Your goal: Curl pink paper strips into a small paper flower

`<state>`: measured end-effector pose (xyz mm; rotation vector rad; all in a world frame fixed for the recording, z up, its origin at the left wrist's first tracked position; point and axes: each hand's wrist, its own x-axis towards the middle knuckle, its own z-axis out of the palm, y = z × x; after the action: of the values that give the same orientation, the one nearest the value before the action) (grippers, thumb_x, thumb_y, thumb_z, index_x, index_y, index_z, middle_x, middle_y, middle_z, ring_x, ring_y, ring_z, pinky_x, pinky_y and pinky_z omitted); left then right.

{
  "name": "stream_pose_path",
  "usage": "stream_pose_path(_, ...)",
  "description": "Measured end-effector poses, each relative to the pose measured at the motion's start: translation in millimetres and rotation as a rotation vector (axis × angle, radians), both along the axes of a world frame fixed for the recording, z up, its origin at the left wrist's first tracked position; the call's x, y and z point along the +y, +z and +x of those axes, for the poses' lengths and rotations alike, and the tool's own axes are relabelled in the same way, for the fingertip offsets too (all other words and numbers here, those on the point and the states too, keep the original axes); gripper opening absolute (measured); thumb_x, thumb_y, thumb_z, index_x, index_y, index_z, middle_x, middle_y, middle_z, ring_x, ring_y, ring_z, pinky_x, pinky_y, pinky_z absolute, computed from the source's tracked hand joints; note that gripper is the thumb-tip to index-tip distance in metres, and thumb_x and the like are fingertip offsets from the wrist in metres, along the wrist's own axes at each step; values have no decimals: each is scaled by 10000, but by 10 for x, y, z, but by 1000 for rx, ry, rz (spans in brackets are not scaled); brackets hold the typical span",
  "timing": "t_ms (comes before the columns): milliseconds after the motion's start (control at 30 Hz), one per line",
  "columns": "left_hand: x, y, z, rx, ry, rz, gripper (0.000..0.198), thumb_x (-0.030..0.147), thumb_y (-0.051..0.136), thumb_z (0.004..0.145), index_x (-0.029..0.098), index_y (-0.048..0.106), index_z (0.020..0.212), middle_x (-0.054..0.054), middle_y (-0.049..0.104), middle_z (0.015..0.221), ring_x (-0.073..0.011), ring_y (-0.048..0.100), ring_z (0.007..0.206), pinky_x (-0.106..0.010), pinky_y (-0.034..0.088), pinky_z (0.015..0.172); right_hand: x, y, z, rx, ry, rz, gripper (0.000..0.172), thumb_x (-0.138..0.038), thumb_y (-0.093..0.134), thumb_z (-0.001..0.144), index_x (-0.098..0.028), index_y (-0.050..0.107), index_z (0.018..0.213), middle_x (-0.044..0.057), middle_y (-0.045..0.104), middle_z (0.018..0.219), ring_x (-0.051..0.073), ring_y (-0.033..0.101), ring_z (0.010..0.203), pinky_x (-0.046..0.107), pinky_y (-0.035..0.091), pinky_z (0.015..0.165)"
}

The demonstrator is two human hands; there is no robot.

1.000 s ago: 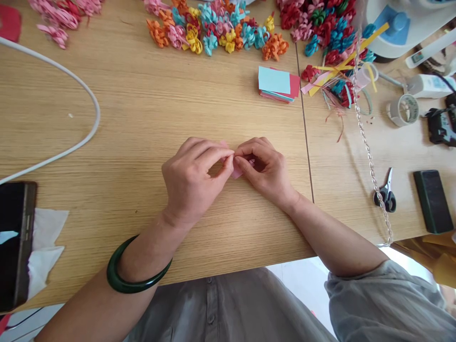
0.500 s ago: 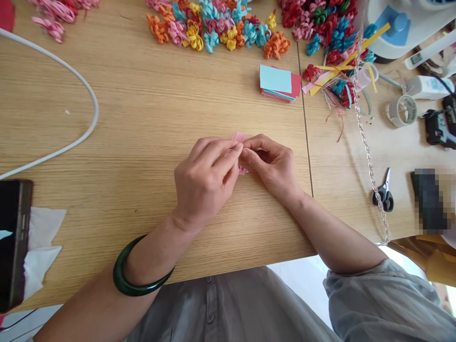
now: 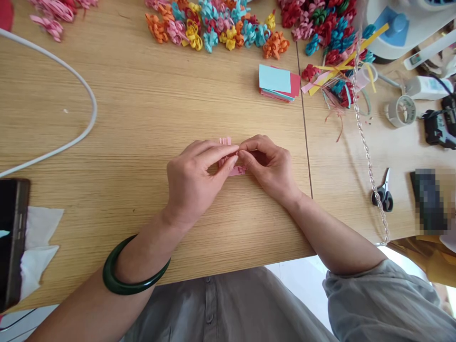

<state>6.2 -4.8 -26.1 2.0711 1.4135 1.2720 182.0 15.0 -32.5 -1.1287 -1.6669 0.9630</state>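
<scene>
A pink paper strip [image 3: 237, 171], cut into narrow fringes along one side, lies between my two hands above the wooden table. My left hand [image 3: 199, 175] pinches at the paper with thumb and forefinger; part of the strip runs behind its fingers. Close against it, my right hand [image 3: 269, 164] has its thumb and forefinger pressed together on the paper's edge. The fingertips of both hands meet and cover much of the strip. On my left wrist is a dark green bangle [image 3: 137, 266].
Curled paper flowers [image 3: 213, 28] in several colours line the table's far side. Stacked blue and red paper cards [image 3: 275, 80] lie nearer. On the right are scissors [image 3: 384, 192], a tape roll [image 3: 402, 111] and a hanging twisted cord [image 3: 365, 152]. A white cable [image 3: 93, 104] curves at left.
My left hand has shifted slightly left, and its thumb and forefinger have parted a little behind the tips. More of the fringed pink paper shows. My right hand has barely moved.
</scene>
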Motion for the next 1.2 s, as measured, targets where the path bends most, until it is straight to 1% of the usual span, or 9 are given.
stream_pose_path(167,5,27,-15,135,48,82,140,232,672,990,296,795,968,-4,814,926,-216,749,855,-370,574,739,5,3,10,-4,25,0,77,-219,701,942,-211,766,900,21,755,903,162,653,894,363,526,889)
stream_pose_path(267,10,49,-13,235,65,138,154,236,655,1000,310,786,968,4,815,957,-218,740,870,-373,558,725,5,6,11,0,37,-34,71,-220,700,939,-207,769,930,32,764,934,169,658,922,370,527,898)
stream_pose_path(367,13,65,-3,257,86,153,171,245,636,1008,311,774,932,5,810,945,-219,729,863,-378,548,720,5,4,8,-7,43,-52,70,-232,701,936,-211,768,932,35,767,936,175,657,928,379,531,900)
stream_pose_path(500,24,74,-6,182,84,64,171,285,631,1014,303,741,884,2,782,867,-220,717,845,-385,558,730,-2,15,3,-33,37,-59,67,-229,695,932,-224,758,911,32,766,940,183,660,936,387,541,897)
stream_pose_path(633,34,64,-12,68,71,15,125,260,662,991,303,720,889,23,773,854,-194,720,816,-363,579,746,-8,32,-3,-71,35,-42,46,-244,709,924,-230,750,911,30,757,919,183,644,923,370,536,861)
stream_pose_path(767,27,65,-1,-6,42,-34,114,229,680,978,288,732,896,24,788,899,-178,741,836,-340,601,777,-8,28,-15,-63,13,-31,84,-266,702,935,-224,729,868,19,730,866,164,616,853,347,518,808)
stream_pose_path(933,48,94,-36,-84,6,-100,155,265,628,1016,291,772,966,9,801,949,-181,759,909,-314,616,768,-14,22,-26,-65,-5,-21,98,-230,690,933,-212,706,839,15,715,852,157,612,845,343,511,809)
stream_pose_path(1100,86,83,-125,56,-44,2,108,259,706,967,314,786,1015,5,809,993,-207,758,926,-371,599,807,-12,27,-13,-133,22,31,99,-211,680,942,-221,705,847,20,719,863,171,606,868,359,511,816)
stream_pose_path(1200,81,78,-150,178,-45,35,131,247,688,974,343,777,972,16,807,981,-217,750,944,-384,581,777,-12,30,-9,-154,37,52,88,-199,670,942,-222,707,865,24,722,875,176,608,877,364,511,816)
